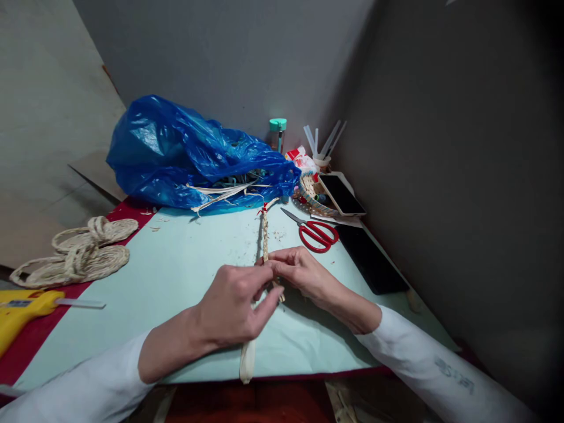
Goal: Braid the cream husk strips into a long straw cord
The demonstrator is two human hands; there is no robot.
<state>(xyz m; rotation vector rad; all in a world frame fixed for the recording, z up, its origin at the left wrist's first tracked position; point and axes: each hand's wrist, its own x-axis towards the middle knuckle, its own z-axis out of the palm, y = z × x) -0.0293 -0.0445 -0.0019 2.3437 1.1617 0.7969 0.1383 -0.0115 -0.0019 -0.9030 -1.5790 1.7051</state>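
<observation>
A pale braid of plant fibre (265, 232) runs away from me down the middle of the table, its far end bound with red thread. My left hand (238, 302) pinches the near part of the braid, thumb pointing right. Against its fingertips, my right hand (299, 270) also closes on the braid from the right side. The exact place where the fingers grip is partly hidden. One loose pale strip (247, 361) hangs over the table's front edge below my left hand. Red-handled scissors (315, 231) lie beyond my right hand.
Two woven sandals (88, 252) and a yellow glue gun (30, 311) lie on the left. A blue plastic bag (194, 155) with dry strips fills the back. At right are a phone (342, 195), a black flat object (372, 258) and a wall.
</observation>
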